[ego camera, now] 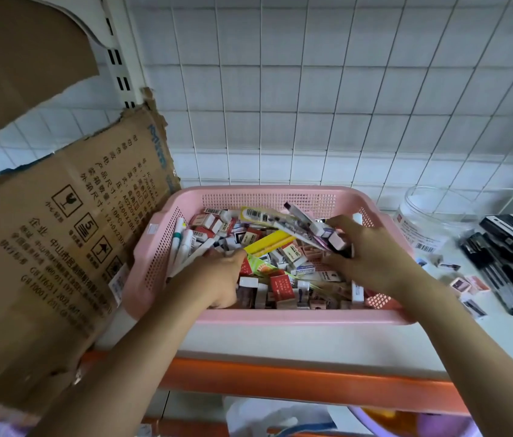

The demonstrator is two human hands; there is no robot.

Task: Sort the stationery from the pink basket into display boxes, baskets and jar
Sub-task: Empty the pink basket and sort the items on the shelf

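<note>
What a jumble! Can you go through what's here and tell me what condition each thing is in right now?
Pink basket: upright on the shelf, heaped with stationery.
Left hand: inside the basket, digging among the erasers; what it holds is hidden.
Right hand: inside the basket, gripping a bunch of packaged pens.
Clear jar: open, seemingly empty.
Cardboard box: torn open, flap raised.
Black pens: loose on the shelf.

Bare forearms — no sleeves, hands (217,275) ungloved
</note>
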